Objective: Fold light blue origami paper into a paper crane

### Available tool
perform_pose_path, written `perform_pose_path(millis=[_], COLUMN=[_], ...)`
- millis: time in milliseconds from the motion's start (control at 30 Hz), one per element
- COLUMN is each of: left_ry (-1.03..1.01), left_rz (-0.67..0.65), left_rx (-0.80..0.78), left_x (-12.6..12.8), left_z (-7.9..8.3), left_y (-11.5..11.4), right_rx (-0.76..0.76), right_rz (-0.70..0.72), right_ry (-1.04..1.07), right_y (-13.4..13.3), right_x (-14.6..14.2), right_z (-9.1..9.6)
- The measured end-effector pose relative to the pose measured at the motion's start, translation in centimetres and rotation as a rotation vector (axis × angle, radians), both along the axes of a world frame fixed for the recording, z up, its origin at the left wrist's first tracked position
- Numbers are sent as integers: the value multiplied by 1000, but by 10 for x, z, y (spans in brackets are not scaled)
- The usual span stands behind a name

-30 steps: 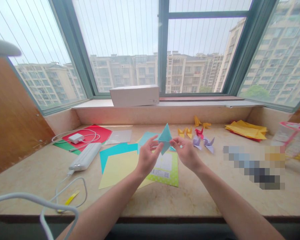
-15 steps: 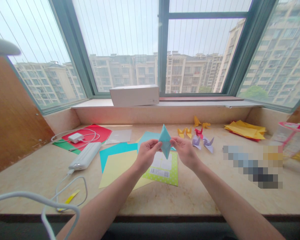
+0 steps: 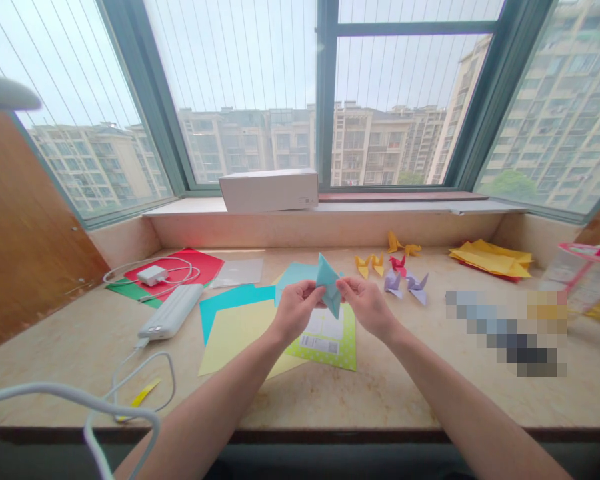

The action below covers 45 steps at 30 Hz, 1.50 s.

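A folded teal paper piece (image 3: 329, 283) is held in the air above the stone counter, pinched from both sides. My left hand (image 3: 295, 309) grips its left edge with thumb and fingers. My right hand (image 3: 366, 304) grips its right edge. The piece is a narrow diamond shape, tilted with its upper tip leaning left. Below the hands lie a green dotted paper pack (image 3: 330, 339), a pale yellow sheet (image 3: 233, 337) and teal sheets (image 3: 230, 299).
Several small folded paper cranes (image 3: 396, 270) sit behind the hands. A yellow paper stack (image 3: 493, 259) lies far right, a power bank (image 3: 171, 312) and charger with cables (image 3: 153, 274) at left, a white box (image 3: 269, 190) on the sill, a pink-rimmed container (image 3: 587, 275) at right.
The hands have come closer together on the teal piece. The piece has narrowed, dropped slightly and tilted its tip to the left.
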<state>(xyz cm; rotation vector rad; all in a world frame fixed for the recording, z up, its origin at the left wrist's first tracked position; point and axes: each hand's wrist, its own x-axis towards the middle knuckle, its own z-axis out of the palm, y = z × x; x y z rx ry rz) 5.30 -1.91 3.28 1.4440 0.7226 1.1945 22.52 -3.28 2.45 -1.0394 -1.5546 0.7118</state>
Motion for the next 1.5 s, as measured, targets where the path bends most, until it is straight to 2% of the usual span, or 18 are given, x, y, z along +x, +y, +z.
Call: perform_pose_path(millis=[100, 267, 500, 667, 867, 1100, 1300, 1400, 1500], left_ry=[23, 15, 39, -73, -226, -247, -261, -253, -219], left_rz=[27, 12, 229, 109, 31, 100, 73, 97, 169], left_rx=[7, -27, 136, 89, 81, 147, 153, 136, 72], left_x=[-1, 1, -4, -5, -3, -5, -6, -5, -5], left_z=[0, -1, -1, -2, 4, 5, 4, 5, 5], left_y=[0, -2, 2, 5, 3, 0, -1, 1, 4], right_rx=[-22, -27, 99, 174, 368, 441, 449, 513, 635], right_rz=[35, -8, -24, -14, -39, -32, -12, -77, -218], right_ry=[8, -39, -188, -222, -253, -338, -340, -382, -501], right_y=[-1, -2, -3, -4, -10, -11, -9, -8, -7], right_x=[-1, -1, -3, -2, 0, 0, 1, 5, 8], right_z=[0, 2, -1, -1, 4, 7, 4, 0, 0])
